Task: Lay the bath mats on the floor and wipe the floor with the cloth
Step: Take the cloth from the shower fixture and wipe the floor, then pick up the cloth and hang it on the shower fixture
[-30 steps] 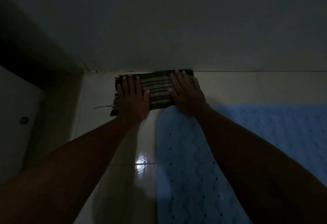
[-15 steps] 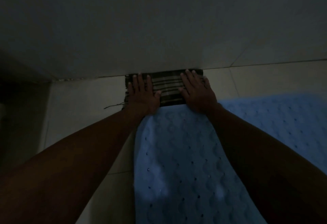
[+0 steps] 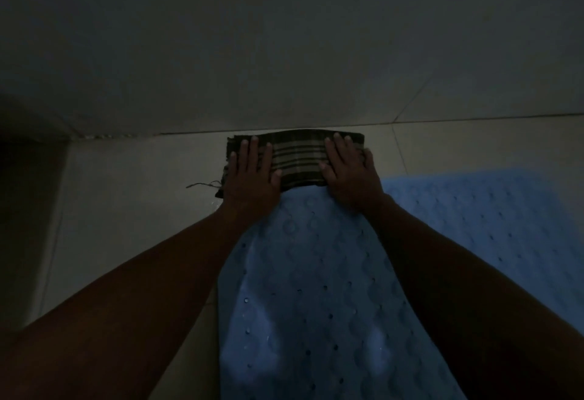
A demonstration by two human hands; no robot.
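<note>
Pretty dim shot, but the layout is readable: a tiled floor (image 3: 132, 210) runs up to a plain wall (image 3: 284, 46), and there's a dark recess in the left corner where nothing can be made out. Right against the foot of the wall lies the folded striped cloth (image 3: 297, 159), with a loose thread (image 3: 202, 184) trailing off its left end onto the tile. Both hands are flat on it, so no real grip here: the left hand (image 3: 252, 178) presses down on the left part with fingers straight and spread, and the right hand (image 3: 350, 175) does the same on the right part, thumb pointing inward. Just behind the cloth, a light blue bath mat (image 3: 309, 289) with small holes runs back between the forearms, its rounded end touching the cloth's near edge, and a second blue bath mat (image 3: 493, 226) lies off to the right. That first mat is what crowds the near side of the cloth, while the wall blocks the far side. Compared with a second ago, the cloth and hands have slid to the right along the wall, away from the corner, and the mat end that was under the right wrist now sits between both hands.
</note>
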